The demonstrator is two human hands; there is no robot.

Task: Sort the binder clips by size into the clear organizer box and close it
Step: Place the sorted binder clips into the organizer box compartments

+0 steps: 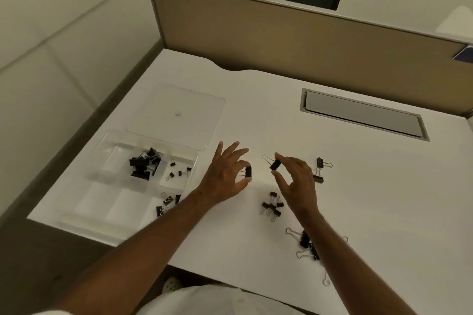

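maybe halfway: organizer box (107,161) left of both hands has three sizes started, left hand (225,174) and right hand (297,181) each pinch a clip, loose clips (272,206) by the right wrist, lid (176,115) off

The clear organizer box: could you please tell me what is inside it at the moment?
The clear organizer box holds large binder clips in one compartment, tiny clips in the next, and medium clips nearer, partly hidden by the left forearm. Other compartments look empty.
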